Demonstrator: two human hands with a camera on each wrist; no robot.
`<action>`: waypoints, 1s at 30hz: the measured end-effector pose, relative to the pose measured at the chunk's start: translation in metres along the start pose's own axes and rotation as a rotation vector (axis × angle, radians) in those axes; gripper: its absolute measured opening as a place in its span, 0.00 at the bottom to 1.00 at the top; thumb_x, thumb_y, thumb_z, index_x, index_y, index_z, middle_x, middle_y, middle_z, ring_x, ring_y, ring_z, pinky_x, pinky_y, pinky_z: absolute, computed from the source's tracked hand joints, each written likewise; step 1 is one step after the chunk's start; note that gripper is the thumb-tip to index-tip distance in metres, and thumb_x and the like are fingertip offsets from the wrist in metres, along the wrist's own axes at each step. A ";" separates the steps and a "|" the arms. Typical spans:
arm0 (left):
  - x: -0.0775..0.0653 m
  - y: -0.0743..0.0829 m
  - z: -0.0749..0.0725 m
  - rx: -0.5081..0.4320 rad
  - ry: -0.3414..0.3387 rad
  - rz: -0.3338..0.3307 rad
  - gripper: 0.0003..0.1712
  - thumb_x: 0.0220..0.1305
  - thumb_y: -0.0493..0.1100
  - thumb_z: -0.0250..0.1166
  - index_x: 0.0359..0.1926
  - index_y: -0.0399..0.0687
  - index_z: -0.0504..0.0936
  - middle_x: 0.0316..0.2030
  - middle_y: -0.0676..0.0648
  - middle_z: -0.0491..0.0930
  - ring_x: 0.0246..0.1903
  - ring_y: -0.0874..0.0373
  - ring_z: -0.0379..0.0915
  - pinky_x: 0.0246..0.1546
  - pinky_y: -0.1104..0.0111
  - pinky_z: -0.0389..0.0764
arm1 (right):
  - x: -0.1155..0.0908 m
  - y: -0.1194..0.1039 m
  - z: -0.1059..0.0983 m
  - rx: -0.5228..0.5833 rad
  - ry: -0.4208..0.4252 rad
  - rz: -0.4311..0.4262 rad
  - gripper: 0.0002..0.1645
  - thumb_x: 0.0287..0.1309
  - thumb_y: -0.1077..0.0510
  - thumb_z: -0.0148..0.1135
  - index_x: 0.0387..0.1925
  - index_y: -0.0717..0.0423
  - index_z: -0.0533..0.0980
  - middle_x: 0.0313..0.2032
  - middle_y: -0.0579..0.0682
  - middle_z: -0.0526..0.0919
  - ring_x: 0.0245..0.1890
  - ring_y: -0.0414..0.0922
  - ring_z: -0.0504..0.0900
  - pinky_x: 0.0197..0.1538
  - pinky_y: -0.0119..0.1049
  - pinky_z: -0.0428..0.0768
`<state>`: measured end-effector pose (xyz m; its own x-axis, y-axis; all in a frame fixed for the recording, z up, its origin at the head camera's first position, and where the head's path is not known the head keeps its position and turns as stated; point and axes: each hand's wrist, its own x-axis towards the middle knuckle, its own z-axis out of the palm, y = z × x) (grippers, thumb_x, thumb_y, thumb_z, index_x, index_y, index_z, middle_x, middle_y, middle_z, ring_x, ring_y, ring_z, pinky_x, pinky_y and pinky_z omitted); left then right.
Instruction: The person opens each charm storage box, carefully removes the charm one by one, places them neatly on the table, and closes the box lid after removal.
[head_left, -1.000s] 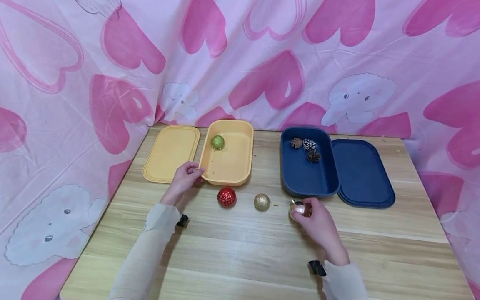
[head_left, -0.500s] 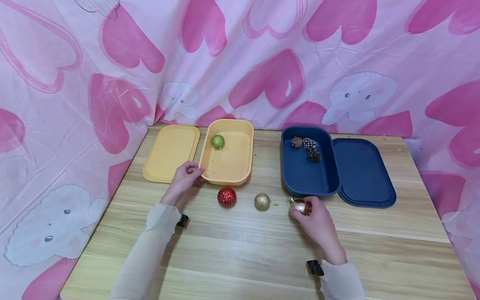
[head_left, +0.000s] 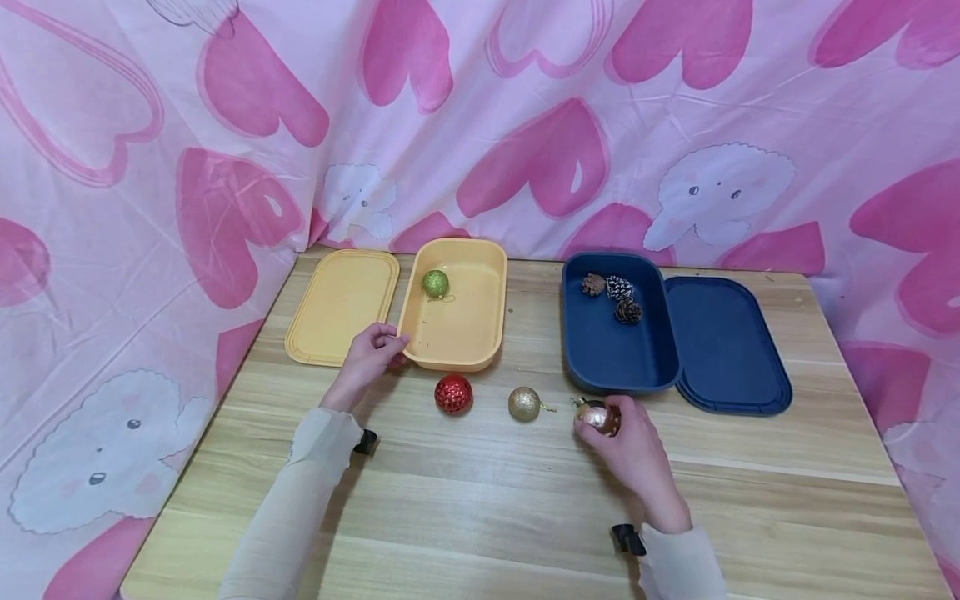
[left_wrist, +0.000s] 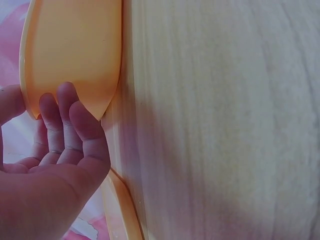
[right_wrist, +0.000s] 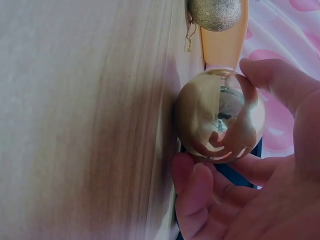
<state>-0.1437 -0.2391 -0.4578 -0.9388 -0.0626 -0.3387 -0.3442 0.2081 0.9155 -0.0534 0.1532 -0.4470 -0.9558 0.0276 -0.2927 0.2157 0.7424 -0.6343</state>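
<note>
My right hand (head_left: 637,446) holds a shiny gold Christmas ball (head_left: 597,417) between thumb and fingers, just in front of the navy box (head_left: 622,367). In the right wrist view, the ball (right_wrist: 220,117) is close to the tabletop; I cannot tell if it touches. My left hand (head_left: 367,360) pinches the front left corner of the yellow box (head_left: 468,333); the left wrist view has the thumb at its rim and the fingers against its outer wall. Inside lies a green glitter ball (head_left: 435,283). On the table sit a red ball (head_left: 453,394) and a gold glitter ball (head_left: 524,404).
Several small items stay at the back: three pinecones (head_left: 628,311) lie in the navy box, a navy lid (head_left: 731,346) is flat at its right, and a yellow lid (head_left: 345,304) is left of the yellow box. A pink heart-print curtain (head_left: 525,158) hangs behind.
My right hand has shifted very slightly to the left with the shiny gold ball. My left hand has kept its place at the yellow box.
</note>
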 end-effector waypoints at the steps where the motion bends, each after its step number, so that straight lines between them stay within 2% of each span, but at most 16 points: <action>1: 0.000 0.000 0.000 0.004 0.000 0.001 0.16 0.67 0.43 0.62 0.49 0.38 0.69 0.25 0.56 0.77 0.26 0.62 0.77 0.37 0.68 0.83 | 0.000 0.000 0.000 -0.001 0.000 0.000 0.38 0.57 0.41 0.64 0.57 0.64 0.67 0.50 0.61 0.74 0.45 0.53 0.74 0.43 0.40 0.73; 7: 0.000 0.001 0.000 0.012 0.001 0.002 0.16 0.67 0.43 0.62 0.48 0.38 0.69 0.26 0.56 0.76 0.27 0.63 0.77 0.37 0.69 0.82 | 0.001 -0.001 0.000 0.009 -0.008 0.014 0.39 0.56 0.39 0.64 0.57 0.63 0.67 0.50 0.60 0.74 0.45 0.52 0.73 0.42 0.40 0.73; 14: 0.001 -0.001 -0.001 0.015 0.001 -0.012 0.17 0.67 0.44 0.62 0.48 0.39 0.69 0.26 0.55 0.77 0.28 0.60 0.78 0.38 0.68 0.82 | 0.001 -0.003 0.002 0.033 -0.022 0.025 0.41 0.57 0.39 0.64 0.59 0.64 0.65 0.54 0.63 0.73 0.50 0.55 0.74 0.49 0.49 0.76; 18: 0.001 -0.001 -0.001 0.017 -0.003 -0.021 0.16 0.67 0.43 0.62 0.49 0.38 0.69 0.26 0.55 0.77 0.29 0.58 0.78 0.40 0.66 0.83 | 0.001 -0.003 0.003 0.043 -0.019 0.028 0.41 0.56 0.40 0.64 0.59 0.65 0.65 0.55 0.63 0.73 0.51 0.55 0.74 0.50 0.50 0.76; 23: 0.000 -0.001 0.000 0.014 0.003 -0.003 0.16 0.67 0.43 0.62 0.48 0.38 0.69 0.25 0.55 0.77 0.28 0.59 0.78 0.37 0.69 0.82 | 0.002 -0.002 0.003 0.045 -0.012 0.034 0.42 0.56 0.39 0.65 0.59 0.65 0.65 0.55 0.63 0.73 0.51 0.55 0.74 0.50 0.49 0.76; 30: 0.001 -0.002 -0.001 0.007 -0.001 0.016 0.15 0.67 0.41 0.61 0.48 0.37 0.69 0.25 0.56 0.78 0.28 0.58 0.79 0.36 0.68 0.83 | 0.003 -0.002 0.003 0.042 0.016 0.038 0.42 0.55 0.40 0.65 0.59 0.66 0.65 0.55 0.64 0.73 0.51 0.56 0.73 0.50 0.51 0.75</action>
<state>-0.1439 -0.2403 -0.4601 -0.9442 -0.0579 -0.3243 -0.3290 0.2156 0.9194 -0.0554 0.1498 -0.4491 -0.9497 0.0665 -0.3060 0.2600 0.7119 -0.6524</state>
